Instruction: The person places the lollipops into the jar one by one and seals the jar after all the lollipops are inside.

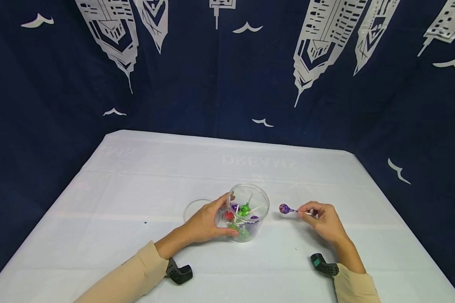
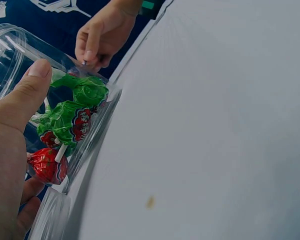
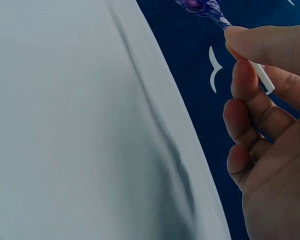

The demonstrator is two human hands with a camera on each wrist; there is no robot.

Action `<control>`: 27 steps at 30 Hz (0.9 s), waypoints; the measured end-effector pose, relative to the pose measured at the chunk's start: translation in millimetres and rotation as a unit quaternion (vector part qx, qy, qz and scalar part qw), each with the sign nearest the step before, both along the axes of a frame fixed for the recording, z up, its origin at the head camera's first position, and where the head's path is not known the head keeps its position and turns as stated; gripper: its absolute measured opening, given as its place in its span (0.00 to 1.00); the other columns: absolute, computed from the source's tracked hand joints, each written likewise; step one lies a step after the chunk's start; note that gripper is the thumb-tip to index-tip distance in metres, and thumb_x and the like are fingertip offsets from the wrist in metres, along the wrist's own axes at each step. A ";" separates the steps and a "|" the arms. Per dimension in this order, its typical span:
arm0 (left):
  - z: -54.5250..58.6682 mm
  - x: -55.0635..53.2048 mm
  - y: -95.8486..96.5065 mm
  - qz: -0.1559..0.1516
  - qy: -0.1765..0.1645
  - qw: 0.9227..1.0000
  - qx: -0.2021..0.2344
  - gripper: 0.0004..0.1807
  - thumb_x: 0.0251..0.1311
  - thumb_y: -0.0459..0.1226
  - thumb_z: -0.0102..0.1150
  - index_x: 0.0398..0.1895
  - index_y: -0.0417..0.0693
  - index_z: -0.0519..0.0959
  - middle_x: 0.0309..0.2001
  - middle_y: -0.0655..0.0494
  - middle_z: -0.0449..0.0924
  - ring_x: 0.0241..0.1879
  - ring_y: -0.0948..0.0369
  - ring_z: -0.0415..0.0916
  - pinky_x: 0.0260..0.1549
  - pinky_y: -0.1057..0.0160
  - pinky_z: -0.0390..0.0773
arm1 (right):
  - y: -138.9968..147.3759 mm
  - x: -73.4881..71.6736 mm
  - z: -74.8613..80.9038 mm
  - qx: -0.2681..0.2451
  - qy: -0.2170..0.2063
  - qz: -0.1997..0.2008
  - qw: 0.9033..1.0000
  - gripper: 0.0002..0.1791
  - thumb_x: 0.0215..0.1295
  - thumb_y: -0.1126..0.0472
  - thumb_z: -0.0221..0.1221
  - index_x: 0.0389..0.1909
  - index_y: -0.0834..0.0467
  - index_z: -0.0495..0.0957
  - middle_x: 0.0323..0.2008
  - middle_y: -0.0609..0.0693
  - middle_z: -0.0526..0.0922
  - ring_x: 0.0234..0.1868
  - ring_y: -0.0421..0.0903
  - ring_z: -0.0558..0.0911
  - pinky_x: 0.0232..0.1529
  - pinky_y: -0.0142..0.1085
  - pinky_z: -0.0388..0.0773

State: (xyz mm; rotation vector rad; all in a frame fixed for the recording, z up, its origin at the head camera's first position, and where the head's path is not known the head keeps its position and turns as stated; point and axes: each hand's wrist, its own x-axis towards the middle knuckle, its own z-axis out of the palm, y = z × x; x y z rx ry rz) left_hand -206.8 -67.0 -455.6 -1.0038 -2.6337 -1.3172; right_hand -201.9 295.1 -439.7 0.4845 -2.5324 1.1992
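A clear plastic cup point(image 1: 263, 206) stands near the middle of the white table, slightly tilted in the head view. My left hand point(image 1: 208, 221) grips its left side, thumb in front and fingers behind. Inside lie several wrapped lollipops point(image 2: 70, 120), green, red and purple, some with white sticks pointing up. To the right of the cup, my right hand point(image 1: 324, 219) pinches the white stick point(image 3: 264, 79) of a purple-wrapped lollipop point(image 1: 284, 208) between thumb and fingers. Its round head points left toward the cup, apart from it.
A clear round lid point(image 1: 191, 206) lies on the table behind the left hand. The white table cloth point(image 1: 136, 189) carries a tiny dark speck point(image 1: 145, 222) at left. A dark blue curtain point(image 1: 212, 84) with white building prints hangs behind the table.
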 end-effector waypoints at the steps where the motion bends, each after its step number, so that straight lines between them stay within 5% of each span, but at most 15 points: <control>1: 0.0 0.0 0.0 0.000 0.001 1.000 0.000 0.58 0.45 0.54 0.78 0.76 0.48 0.56 0.64 0.50 0.73 0.65 0.52 0.69 0.64 0.49 0.68 | -2.2 1.3 2.5 0.000 0.006 -0.005 1.000 0.06 0.54 0.75 0.68 0.27 0.62 0.85 0.26 0.50 0.84 0.28 0.39 0.71 0.31 0.33 0.67; 8: -0.1 0.4 0.1 0.004 0.007 1.000 -0.002 0.58 0.45 0.54 0.78 0.76 0.49 0.56 0.63 0.50 0.74 0.63 0.52 0.70 0.63 0.49 0.69 | -26.7 18.5 32.8 -0.030 0.021 -0.035 0.999 0.03 0.56 0.77 0.66 0.30 0.69 0.84 0.25 0.49 0.83 0.29 0.39 0.70 0.33 0.35 0.66; 17: -0.3 0.4 0.1 0.005 0.002 1.000 -0.005 0.57 0.45 0.54 0.77 0.76 0.49 0.56 0.63 0.50 0.74 0.64 0.51 0.69 0.63 0.48 0.69 | -23.3 8.5 22.9 -0.079 0.024 -0.045 0.996 0.02 0.58 0.73 0.67 0.31 0.67 0.84 0.28 0.43 0.83 0.32 0.37 0.75 0.34 0.25 0.70; 27: -0.7 -0.4 -0.1 0.004 -0.001 1.000 -0.004 0.58 0.45 0.54 0.78 0.77 0.49 0.56 0.63 0.50 0.74 0.65 0.52 0.69 0.63 0.49 0.68 | -35.2 12.5 40.7 -0.165 0.069 -0.028 0.984 0.03 0.57 0.80 0.64 0.30 0.72 0.82 0.29 0.45 0.83 0.34 0.38 0.79 0.39 0.24 0.77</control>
